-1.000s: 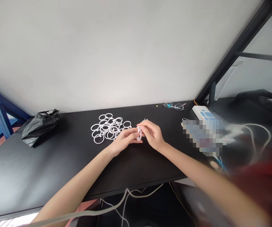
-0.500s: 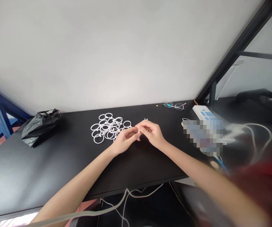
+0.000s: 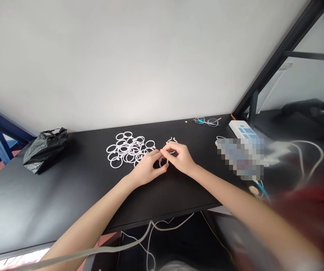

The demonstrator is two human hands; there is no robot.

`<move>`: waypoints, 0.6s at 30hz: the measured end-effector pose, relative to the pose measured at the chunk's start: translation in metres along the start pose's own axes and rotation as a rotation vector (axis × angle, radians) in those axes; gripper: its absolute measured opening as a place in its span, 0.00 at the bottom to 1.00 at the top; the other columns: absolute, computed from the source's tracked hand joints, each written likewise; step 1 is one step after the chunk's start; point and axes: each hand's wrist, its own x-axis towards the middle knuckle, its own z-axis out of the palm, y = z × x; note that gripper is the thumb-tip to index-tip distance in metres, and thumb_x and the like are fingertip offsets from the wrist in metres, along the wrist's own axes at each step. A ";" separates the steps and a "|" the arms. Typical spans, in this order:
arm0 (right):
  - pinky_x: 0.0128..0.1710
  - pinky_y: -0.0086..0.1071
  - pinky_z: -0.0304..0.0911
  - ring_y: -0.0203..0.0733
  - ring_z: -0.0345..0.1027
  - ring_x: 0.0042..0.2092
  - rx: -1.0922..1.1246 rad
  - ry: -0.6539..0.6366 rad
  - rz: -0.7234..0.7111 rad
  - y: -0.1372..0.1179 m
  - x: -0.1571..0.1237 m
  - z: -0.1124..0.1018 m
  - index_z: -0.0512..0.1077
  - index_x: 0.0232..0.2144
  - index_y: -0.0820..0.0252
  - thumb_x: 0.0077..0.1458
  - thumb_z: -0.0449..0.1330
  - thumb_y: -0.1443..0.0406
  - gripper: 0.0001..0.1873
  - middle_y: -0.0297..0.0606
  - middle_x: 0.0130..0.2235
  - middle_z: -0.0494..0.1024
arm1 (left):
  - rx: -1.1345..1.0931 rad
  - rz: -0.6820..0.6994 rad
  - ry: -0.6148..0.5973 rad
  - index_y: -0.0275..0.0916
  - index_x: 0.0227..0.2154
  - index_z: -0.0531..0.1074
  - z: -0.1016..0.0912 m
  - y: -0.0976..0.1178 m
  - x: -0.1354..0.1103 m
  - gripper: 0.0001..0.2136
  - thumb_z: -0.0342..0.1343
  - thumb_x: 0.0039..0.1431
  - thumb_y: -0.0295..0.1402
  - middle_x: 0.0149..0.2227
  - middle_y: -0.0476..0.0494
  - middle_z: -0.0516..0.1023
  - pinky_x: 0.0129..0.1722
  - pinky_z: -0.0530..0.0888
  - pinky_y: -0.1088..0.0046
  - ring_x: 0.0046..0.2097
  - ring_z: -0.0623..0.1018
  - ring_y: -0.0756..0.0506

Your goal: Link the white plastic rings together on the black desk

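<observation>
My left hand (image 3: 146,169) and my right hand (image 3: 180,158) meet over the middle of the black table (image 3: 66,195). Together they pinch one white plastic ring (image 3: 162,162) between the fingertips, just above the tabletop. A pile of several white rings (image 3: 128,148) lies just beyond my left hand. Another opened white ring (image 3: 172,141) rests on the table right behind my right hand.
A crumpled black plastic bag (image 3: 45,148) sits at the far left. Eyeglasses (image 3: 207,121) lie near the wall. A white power strip (image 3: 242,130) and white cables (image 3: 305,150) are at the right. A black post (image 3: 274,60) slants up on the right.
The ring has turned between my fingers, from upright to lower and flatter. The view shifted slightly, so everything sits a little higher in frame.
</observation>
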 end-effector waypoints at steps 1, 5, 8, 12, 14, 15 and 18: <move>0.35 0.34 0.68 0.38 0.69 0.32 -0.032 -0.010 -0.019 0.001 0.000 0.001 0.71 0.25 0.58 0.60 0.57 0.60 0.13 0.35 0.28 0.74 | 0.088 0.037 -0.017 0.36 0.36 0.72 0.002 -0.002 -0.001 0.06 0.55 0.60 0.33 0.36 0.43 0.72 0.37 0.73 0.67 0.36 0.72 0.45; 0.33 0.32 0.67 0.37 0.67 0.30 -0.090 -0.058 -0.075 0.007 -0.001 0.003 0.70 0.25 0.58 0.60 0.57 0.62 0.12 0.34 0.27 0.73 | 0.281 0.121 -0.059 0.34 0.42 0.72 0.006 -0.008 -0.002 0.09 0.55 0.60 0.30 0.40 0.38 0.72 0.42 0.73 0.62 0.41 0.71 0.42; 0.33 0.32 0.67 0.36 0.67 0.30 -0.087 -0.063 -0.091 0.010 -0.001 0.005 0.70 0.25 0.59 0.60 0.57 0.64 0.11 0.34 0.27 0.73 | 0.320 0.130 -0.071 0.35 0.42 0.72 0.006 -0.010 -0.003 0.08 0.54 0.61 0.30 0.41 0.39 0.72 0.43 0.73 0.62 0.41 0.71 0.42; 0.32 0.31 0.67 0.36 0.68 0.30 -0.059 -0.060 -0.057 0.013 0.000 0.005 0.71 0.25 0.59 0.59 0.58 0.64 0.10 0.34 0.27 0.74 | 0.329 0.136 -0.067 0.36 0.42 0.72 0.005 -0.010 -0.003 0.08 0.55 0.61 0.31 0.42 0.39 0.72 0.44 0.73 0.62 0.42 0.71 0.42; 0.32 0.31 0.67 0.35 0.68 0.29 -0.042 -0.053 -0.032 0.014 0.001 0.005 0.71 0.24 0.59 0.58 0.59 0.63 0.11 0.33 0.26 0.74 | 0.327 0.137 -0.068 0.36 0.43 0.72 0.005 -0.010 -0.003 0.09 0.55 0.61 0.31 0.42 0.39 0.72 0.44 0.73 0.62 0.42 0.71 0.42; 0.32 0.31 0.67 0.36 0.68 0.29 -0.034 -0.050 -0.018 0.014 0.001 0.005 0.71 0.24 0.59 0.58 0.59 0.63 0.11 0.33 0.26 0.73 | 0.326 0.138 -0.069 0.36 0.43 0.72 0.005 -0.010 -0.003 0.09 0.55 0.61 0.31 0.42 0.39 0.72 0.43 0.73 0.62 0.42 0.71 0.42; 0.31 0.31 0.68 0.36 0.69 0.29 -0.010 -0.048 0.028 0.016 0.001 0.006 0.71 0.24 0.59 0.57 0.60 0.61 0.11 0.33 0.26 0.74 | 0.319 0.139 -0.067 0.36 0.43 0.73 0.004 -0.009 -0.002 0.09 0.55 0.61 0.31 0.42 0.38 0.73 0.43 0.73 0.62 0.42 0.72 0.42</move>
